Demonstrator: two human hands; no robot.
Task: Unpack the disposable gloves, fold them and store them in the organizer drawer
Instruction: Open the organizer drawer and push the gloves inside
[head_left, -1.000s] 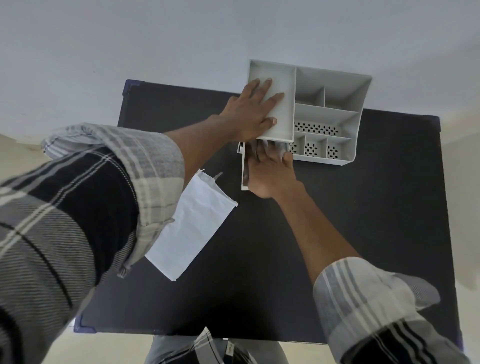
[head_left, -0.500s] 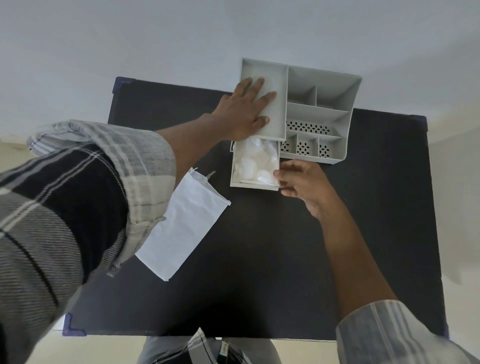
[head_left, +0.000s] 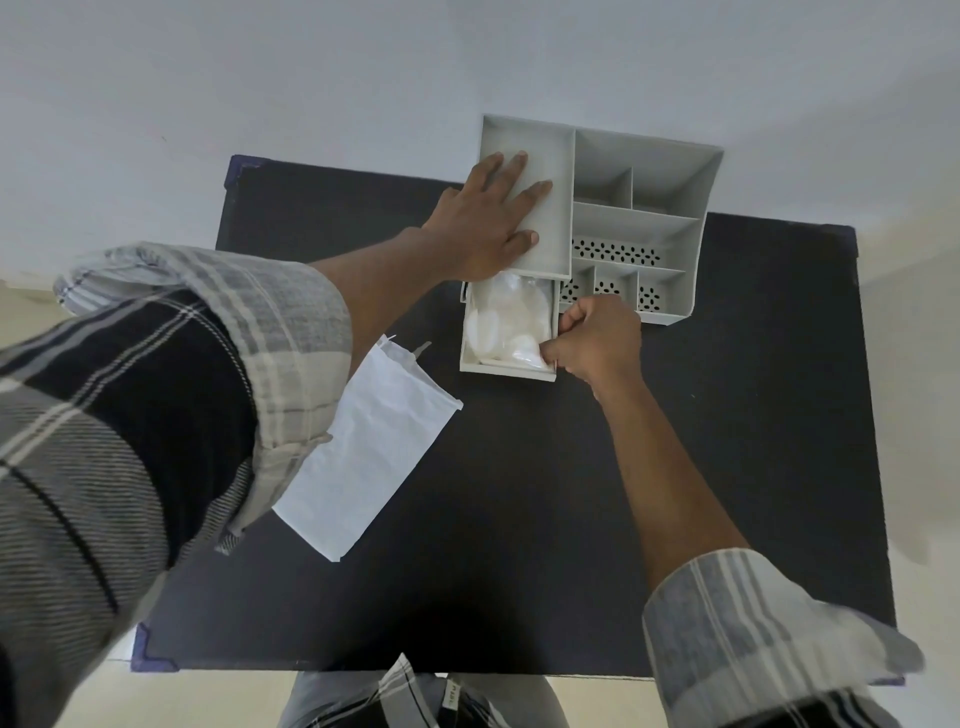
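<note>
Our right hand (head_left: 597, 338) is curled, fingertips pinching the folded gloves (head_left: 506, 325) at the near right corner of the pulled-out drawer (head_left: 506, 373). Our left hand (head_left: 485, 218) lies flat, fingers spread, on the grey organizer (head_left: 649, 208) above it, on the black table (head_left: 519, 519).

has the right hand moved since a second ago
Yes. The right hand was flat over the drawer under the organizer; now it is at the drawer's right front corner, fingers curled at the gloves.
</note>
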